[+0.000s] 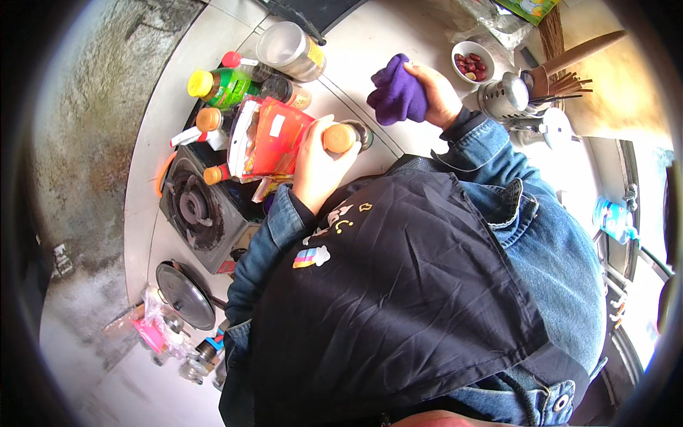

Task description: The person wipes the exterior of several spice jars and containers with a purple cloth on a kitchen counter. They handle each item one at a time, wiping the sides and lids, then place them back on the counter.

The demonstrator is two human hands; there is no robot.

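Note:
My right hand point(438, 96) grips a bunched purple cloth point(399, 92) above the white tiled counter point(368, 40). Around the neck of a dark bottle with an orange cap point(339, 138), the fingers of my left hand point(322, 165) are closed. Just beside that hand stands a red plastic packet point(278, 136), and its lower part is partly hidden by the hand. Behind the packet are a green bottle with a yellow cap point(227, 87), a jar with a dark lid point(285, 91) and a large clear plastic container point(292, 52).
A black gas stove point(195, 205) lies at the left, near a lidded pan point(185, 296). At the upper right are a white bowl of red dates point(472, 63), a perforated metal utensil holder point(499, 99) and a wooden rolling pin point(584, 50). Clear plastic bags lie behind the bowl.

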